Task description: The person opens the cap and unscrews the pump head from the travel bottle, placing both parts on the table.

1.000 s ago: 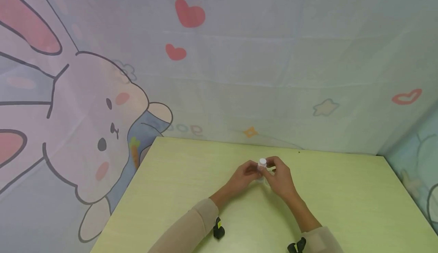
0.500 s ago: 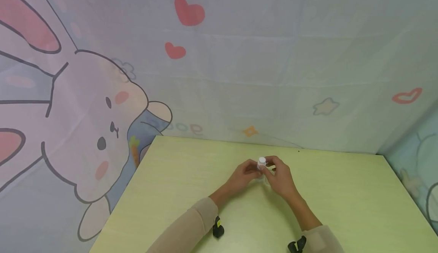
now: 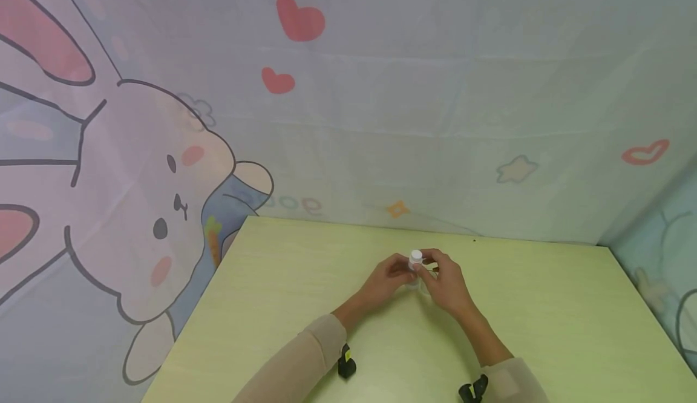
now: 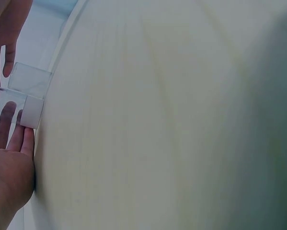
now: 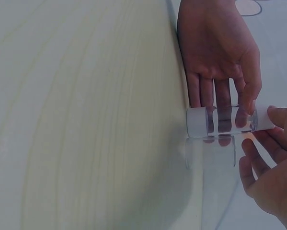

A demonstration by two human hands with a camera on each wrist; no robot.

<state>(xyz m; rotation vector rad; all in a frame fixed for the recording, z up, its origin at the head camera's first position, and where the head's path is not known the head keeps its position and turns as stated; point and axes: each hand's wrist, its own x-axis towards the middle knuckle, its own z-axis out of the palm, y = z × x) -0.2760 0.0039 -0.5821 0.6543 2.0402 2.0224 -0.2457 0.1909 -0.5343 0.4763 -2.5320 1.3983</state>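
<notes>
In the head view a small clear bottle with a white cap (image 3: 416, 255) stands upright between both hands. The left hand (image 3: 385, 282) holds its side, fingers behind it and thumb in front, as the right wrist view shows on the clear bottle (image 5: 224, 120). Up at the bottle's top, the right hand (image 3: 449, 285) pinches with thumb and finger. The bottle's white lower end (image 4: 32, 112) is on the table. Right beside it stands a clear, colourless cylinder (image 4: 30, 80), partly hidden by the right hand in the head view.
A light yellow-green table (image 3: 544, 306) spreads around the hands. Behind it hangs a cloth (image 3: 381, 118) printed with a rabbit, hearts and stars, which also runs down the left side. Black devices (image 3: 346, 363) are strapped at both wrists.
</notes>
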